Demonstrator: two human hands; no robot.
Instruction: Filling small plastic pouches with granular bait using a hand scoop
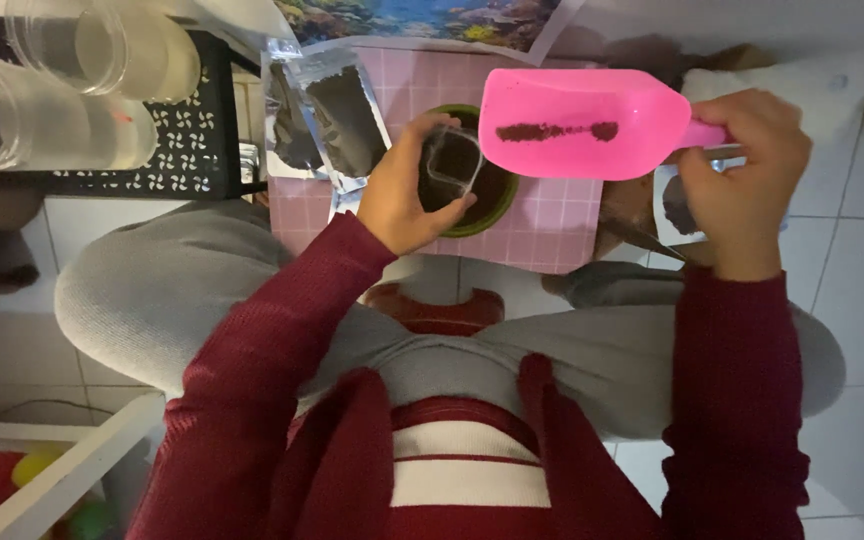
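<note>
A white tiled floor [852, 250] spreads under the seated person, with a small pink tiled board [552, 215] lying far from the knees and a black perforated crate [192, 140] holding clear plastic jars [102, 50] at the far left. On the pink board stands a green pot [487, 200] filled with dark soil, and two clear bags of dark soil [337, 120] lie just to its left.

The left hand [402, 195] grips a small clear square cup [450, 160], fingers curled around its near side and thumb on its edge, holding it right over the green pot. The right hand [742, 175] is clenched around the handle of a pink plastic scoop [577, 125], whose wide blade hangs level just above and to the right of the cup, carrying a thin line of dark soil along its middle.

To do this well, I judge that the scoop should tilt slowly, its front lip close over the cup's mouth, so the little soil slides in rather than scattering. Keeping the cup steady above the pot means any spill lands in the soil below.
</note>
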